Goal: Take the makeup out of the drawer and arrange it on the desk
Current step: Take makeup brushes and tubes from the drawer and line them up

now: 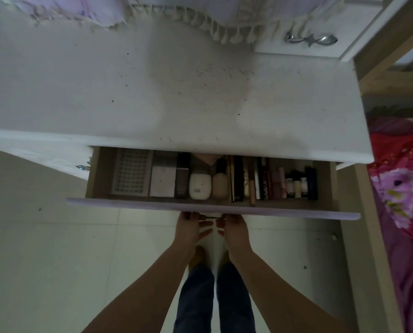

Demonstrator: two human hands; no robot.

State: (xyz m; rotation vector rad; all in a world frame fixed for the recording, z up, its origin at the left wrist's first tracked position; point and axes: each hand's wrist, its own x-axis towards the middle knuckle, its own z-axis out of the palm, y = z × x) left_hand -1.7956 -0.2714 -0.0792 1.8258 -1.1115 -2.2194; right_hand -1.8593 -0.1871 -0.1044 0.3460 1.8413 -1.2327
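Below the white table [152,92], the drawer [212,209] is seen pulled partly out, its lilac front edge lying just above both hands. The left hand [192,228] and the right hand [233,227] are held side by side under the middle of that front, at a thin handle between them; the fingertips are hidden beneath the front, so whether they are curled round the handle cannot be told. The remaining fingers of the left hand are seen loosely spread toward the right hand.

The makeup [224,181] is packed in a row inside the drawer, directly beyond the hands and apart from them: a grey gridded tray [131,175] at the left, a pale box [162,180], a white rounded case [200,186], a beige bottle [220,185], then upright dark tubes and small bottles [296,185] toward the right. Nothing of it is touched by either hand.
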